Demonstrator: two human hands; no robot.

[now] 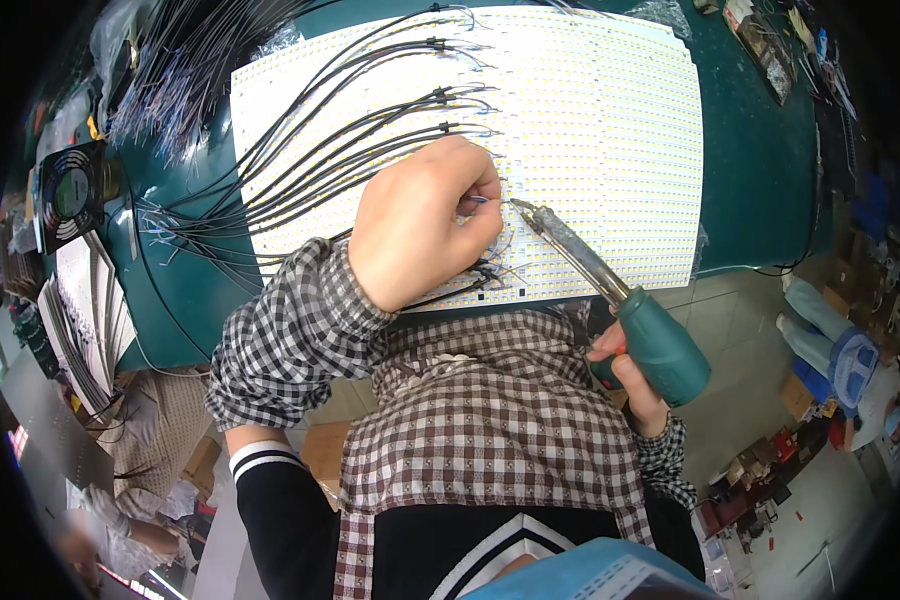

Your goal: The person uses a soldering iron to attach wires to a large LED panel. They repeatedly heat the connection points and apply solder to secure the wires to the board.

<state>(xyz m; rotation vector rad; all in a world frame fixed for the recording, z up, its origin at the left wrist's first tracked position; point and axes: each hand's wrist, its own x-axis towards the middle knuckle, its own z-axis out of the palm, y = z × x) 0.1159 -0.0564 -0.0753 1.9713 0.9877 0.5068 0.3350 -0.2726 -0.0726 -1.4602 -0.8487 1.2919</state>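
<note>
A large white LED board (610, 150), dotted with rows of small yellowish LEDs, lies on the green table. Several black cables (300, 165) run across its left half, their thin stripped ends reaching the board's middle. My left hand (420, 220) rests over the board, thumb and forefinger pinched on a thin wire end (478, 199). In my right hand (632, 375) is a green soldering gun (665, 345), gripped by its handle below the board's near edge. Its long metal barrel slants up and left, and the tip is close beside the pinched wire; contact cannot be made out.
A black fan (70, 195) stands at the table's left, with a stack of white strips (90, 310) in front. Bundled loose wires (185, 75) lie far left. A cluttered tray (760, 45) sits far right. Another person (845, 365) is off to the right, beyond the table (755, 190).
</note>
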